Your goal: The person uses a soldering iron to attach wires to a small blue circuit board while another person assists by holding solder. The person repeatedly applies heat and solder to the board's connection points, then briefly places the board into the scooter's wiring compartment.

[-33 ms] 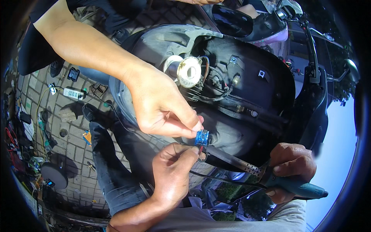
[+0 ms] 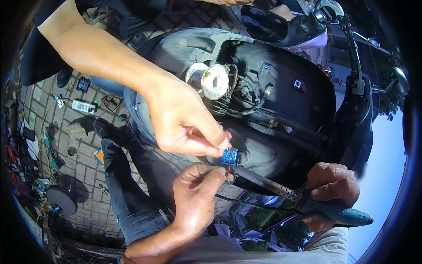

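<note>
A small blue circuit board hangs in front of the opened black scooter body. Another person's hand, reaching in from the upper left, pinches the board by its top. My left hand comes up from below and pinches thin wires at the board's lower edge. My right hand grips the teal handle of a soldering iron; its dark barrel points left, with the tip just under the board.
A spool of solder rests on the scooter body above the board. Legs in dark jeans stand at the lower left. On the paved floor to the left lie a white power strip, cables and small tools. A handlebar mirror sticks out at the right.
</note>
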A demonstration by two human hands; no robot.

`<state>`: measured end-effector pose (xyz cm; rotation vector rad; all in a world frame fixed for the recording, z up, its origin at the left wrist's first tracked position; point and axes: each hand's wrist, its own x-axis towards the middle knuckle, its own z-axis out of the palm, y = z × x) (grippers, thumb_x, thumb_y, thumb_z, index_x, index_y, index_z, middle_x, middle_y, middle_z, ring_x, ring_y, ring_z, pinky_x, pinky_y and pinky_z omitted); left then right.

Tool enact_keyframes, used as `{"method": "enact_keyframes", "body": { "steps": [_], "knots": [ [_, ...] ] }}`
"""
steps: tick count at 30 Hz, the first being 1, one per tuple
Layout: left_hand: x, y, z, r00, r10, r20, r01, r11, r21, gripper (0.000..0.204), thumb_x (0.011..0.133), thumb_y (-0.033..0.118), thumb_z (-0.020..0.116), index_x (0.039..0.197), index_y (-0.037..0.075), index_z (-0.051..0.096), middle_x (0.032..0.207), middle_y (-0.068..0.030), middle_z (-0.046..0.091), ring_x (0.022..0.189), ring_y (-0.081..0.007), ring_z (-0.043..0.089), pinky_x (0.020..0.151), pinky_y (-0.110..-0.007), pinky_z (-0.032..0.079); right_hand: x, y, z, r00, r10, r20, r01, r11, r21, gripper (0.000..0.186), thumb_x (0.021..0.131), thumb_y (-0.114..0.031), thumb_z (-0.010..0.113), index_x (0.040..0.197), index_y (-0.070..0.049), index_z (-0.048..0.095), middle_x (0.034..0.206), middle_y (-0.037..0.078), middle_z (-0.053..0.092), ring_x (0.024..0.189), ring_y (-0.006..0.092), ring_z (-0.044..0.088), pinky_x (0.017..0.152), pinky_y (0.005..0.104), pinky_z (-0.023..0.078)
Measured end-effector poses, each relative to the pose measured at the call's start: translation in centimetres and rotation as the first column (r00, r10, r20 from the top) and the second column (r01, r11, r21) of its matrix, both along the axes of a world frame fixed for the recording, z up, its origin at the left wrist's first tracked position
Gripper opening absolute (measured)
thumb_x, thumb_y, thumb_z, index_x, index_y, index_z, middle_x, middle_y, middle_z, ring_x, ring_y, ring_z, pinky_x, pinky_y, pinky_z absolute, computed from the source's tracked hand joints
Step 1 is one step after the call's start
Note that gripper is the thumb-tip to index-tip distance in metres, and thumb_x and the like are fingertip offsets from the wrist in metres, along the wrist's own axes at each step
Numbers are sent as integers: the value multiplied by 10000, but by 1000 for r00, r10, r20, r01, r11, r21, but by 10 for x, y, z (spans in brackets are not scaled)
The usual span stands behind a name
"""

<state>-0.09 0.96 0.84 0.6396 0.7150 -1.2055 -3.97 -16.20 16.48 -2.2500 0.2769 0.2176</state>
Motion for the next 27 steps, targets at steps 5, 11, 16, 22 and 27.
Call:
{"method": "enact_keyframes", "body": {
  "steps": [5, 11, 16, 22, 27],
  "knots": [
    [1, 1, 1, 1000, -1, 1, 1, 1000, 3, 69, 840, 19, 602, 813, -38, 630, 771, -86, 665, 712, -80, 585, 708, -216, 452, 1, 2, -1, 1000, -20, 18, 20, 1000, 1, 357, 677, -257, 807, 896, -39, 629, 666, 122, 592, 519, 190, 605, 477, 260, 481],
    [1, 0, 0, 1000, -6, 3, 6, 1000, -1, 69, 840, 18, 601, 810, -36, 630, 769, -88, 666, 711, -80, 584, 706, -217, 453, 2, -1, 0, 1000, 7, 18, -8, 1000, 14, 346, 684, -246, 796, 904, -40, 627, 655, 110, 583, 512, 182, 593, 471, 256, 475],
    [0, 1, -1, 1000, 8, 4, -7, 1000, -20, 66, 838, 7, 595, 810, -38, 634, 774, -93, 670, 715, -87, 596, 711, -223, 462, 2, -2, -1, 999, 35, 24, -35, 999, -2, 347, 708, -274, 781, 910, -41, 622, 667, 101, 582, 508, 168, 583, 462, 253, 463],
    [-1, 1, -1, 1000, 16, 13, -16, 1000, -15, 60, 835, -3, 589, 815, -40, 632, 765, -97, 668, 704, -88, 594, 711, -224, 461, -2, -7, 0, 996, 5, 93, -10, 999, 53, 378, 707, -278, 791, 939, -40, 611, 653, 93, 560, 479, 157, 530, 435, 258, 430],
    [1, 0, -1, 1000, 9, -4, -9, 1000, -10, 66, 835, -2, 587, 799, -43, 625, 760, -100, 666, 697, -89, 591, 705, -224, 457, -5, -6, 3, 996, -54, 77, 48, 996, 76, 391, 711, -296, 797, 950, -47, 612, 671, 91, 537, 503, 174, 520, 454, 269, 420]
  ]
}}
